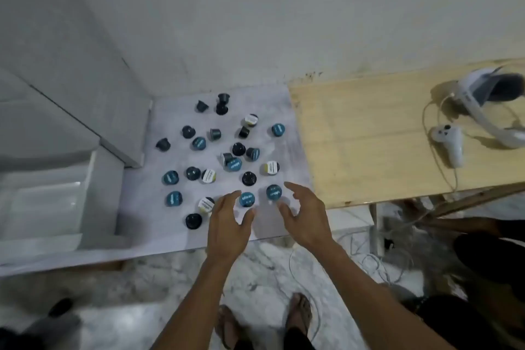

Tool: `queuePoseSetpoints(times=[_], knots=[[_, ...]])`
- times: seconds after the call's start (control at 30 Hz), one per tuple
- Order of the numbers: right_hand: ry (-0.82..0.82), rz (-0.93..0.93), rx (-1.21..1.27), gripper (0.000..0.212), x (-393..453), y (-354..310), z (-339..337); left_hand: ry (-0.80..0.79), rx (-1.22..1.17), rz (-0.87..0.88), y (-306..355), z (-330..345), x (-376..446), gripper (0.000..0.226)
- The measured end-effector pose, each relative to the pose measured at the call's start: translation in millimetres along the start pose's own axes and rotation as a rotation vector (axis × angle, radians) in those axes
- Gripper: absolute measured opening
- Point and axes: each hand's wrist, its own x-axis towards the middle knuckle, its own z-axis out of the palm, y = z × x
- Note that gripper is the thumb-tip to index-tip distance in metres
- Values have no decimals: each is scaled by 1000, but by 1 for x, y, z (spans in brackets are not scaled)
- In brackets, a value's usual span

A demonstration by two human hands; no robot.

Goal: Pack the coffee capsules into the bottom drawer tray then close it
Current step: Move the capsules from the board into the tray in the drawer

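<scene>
Several coffee capsules lie scattered on a pale marble counter (159, 236), some with blue lids, some with white lids, some showing dark bodies. My left hand (228, 221) hovers open with its fingers beside a blue-lidded capsule (246, 199) and a white-lidded capsule (206, 204). My right hand (305, 214) is open too, fingers curled next to another blue-lidded capsule (274, 192). Neither hand holds anything. A white drawer unit (54, 202) stands at the left with its tray pulled out.
A wooden table (369, 136) adjoins the counter on the right, carrying a white headset (494, 99), a controller (450, 145) and cables. The wall is behind. Cables lie on the marble floor below, beside my sandalled feet.
</scene>
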Motion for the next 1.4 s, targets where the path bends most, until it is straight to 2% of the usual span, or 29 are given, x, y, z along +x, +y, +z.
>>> queuePoseSetpoints(times=[0.23,0.47,0.7,0.93,1.17,1.3,1.4], knots=[[53,-133,-89,52,18,44,44,73,42,51,-31,44,7,53],[245,-311,-193,35,29,66,64,203,77,145,-52,62,8,43],[311,-337,-259,24,33,68,72,294,107,180,-56,70,12,32],[304,-337,-136,23,29,66,67,317,33,182,-49,65,11,27],[325,-295,-19,23,5,20,47,288,-93,182,-23,20,-8,28],[332,-247,83,26,-10,-30,38,327,-135,145,-8,-34,-23,29],[332,-292,128,25,-18,-75,37,364,-147,138,-2,-88,-31,31]])
